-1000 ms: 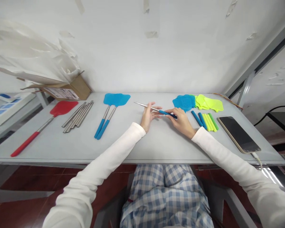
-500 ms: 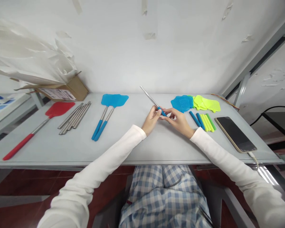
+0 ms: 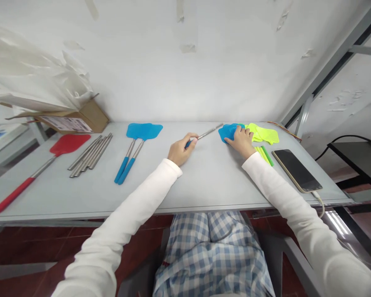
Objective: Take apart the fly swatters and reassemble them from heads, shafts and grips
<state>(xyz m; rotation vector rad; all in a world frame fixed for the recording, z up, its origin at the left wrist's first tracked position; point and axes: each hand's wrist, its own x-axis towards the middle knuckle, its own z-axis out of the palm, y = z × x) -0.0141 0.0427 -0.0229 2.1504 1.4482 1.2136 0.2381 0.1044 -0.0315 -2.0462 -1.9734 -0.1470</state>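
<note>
My left hand point(image 3: 182, 149) is closed around the blue handle sleeve of a metal rod point(image 3: 209, 132), whose bare silver end points up to the right. My right hand point(image 3: 241, 140) lies over the pile of blue fly swatter heads point(image 3: 227, 132), fingers spread and bent onto it; the palm hides part of the pile. Yellow-green swatter heads point(image 3: 267, 135) lie just right of that hand. Yellow and green handle sleeves point(image 3: 265, 154) show beside my right wrist, which covers the blue ones.
Two assembled blue fly swatters point(image 3: 144, 131) lie left of centre. Several metal tubes point(image 3: 91, 156) and a red fly swatter point(image 3: 69, 144) lie further left, near a cardboard box point(image 3: 94, 115). A phone point(image 3: 297, 170) with a cable is at the right. A wall point(image 3: 160, 74) rises behind the table.
My right hand has let go of the blue sleeve and moved right onto the blue swatter heads. My left hand has shifted left, and the rod now lies at a flatter angle, tilted rightward.
</note>
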